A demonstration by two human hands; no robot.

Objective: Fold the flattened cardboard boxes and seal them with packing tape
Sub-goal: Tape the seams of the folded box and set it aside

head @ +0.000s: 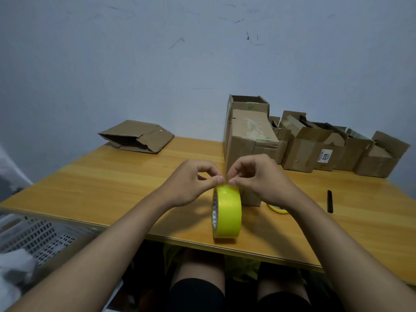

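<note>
Head view, nearest: knees under the table edge at 6 o'clock, bare forearms reaching up from 7 and 5 o'clock toward the centre.
Tape roll: yellow packing tape roll point(227, 213) standing on edge near the front rim of the wooden table point(117, 176), just below the hands.
Left hand: left hand point(191, 183) at centre, thumb and forefinger pressed together in a pinch at the top of the roll, other fingers curled loosely.
Right hand: right hand point(258, 179) just beside it at 1 o'clock of the roll, thumb and forefinger likewise pinching, fingertips nearly touching those of the left.
Pinched thing: apparently the free end of the tape, a thin strip rising between the fingertips; too fine to tell for certain.
Box in hand's reach: tall cardboard box point(249, 140) standing just behind the hands at 12 o'clock, top open.
Done so far: row of erected boxes point(337, 149) at 2 o'clock against the wall, flaps up, some bearing old tape; sealed or not, cannot tell.
Left to do: flattened box point(137, 137) at 10 o'clock, lying collapsed and well apart from the hands, not yet folded.
Second roll: another tape roll point(278, 209) lying flat, partly hidden under the right wrist.
Other: black marker-like stick point(330, 201) at 3 o'clock; perforated basket point(38, 239) beside the table at 8 o'clock.
Step, as judged: freeing the tape end before any sealing; task looks partway, taping of the near box still ahead.
</note>
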